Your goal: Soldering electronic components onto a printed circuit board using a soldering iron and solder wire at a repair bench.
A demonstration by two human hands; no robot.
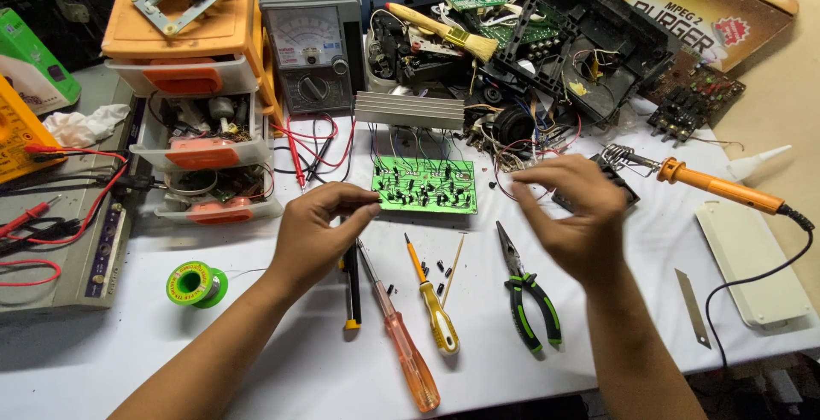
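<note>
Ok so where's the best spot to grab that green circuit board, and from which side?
Probably by the two short edges of the green circuit board, pinched from left and right. Its top face is crowded with small parts, and wires run from its far edge to the ribbed metal heat sink. The left hand is already at the left edge; the right hand is near the right one.

Both forearms are bare, with no sleeves, rings or watch visible.

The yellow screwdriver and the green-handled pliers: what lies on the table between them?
In the head view, a thin wooden stick and a few small black parts lie between the yellow screwdriver and the green-handled pliers.
</note>
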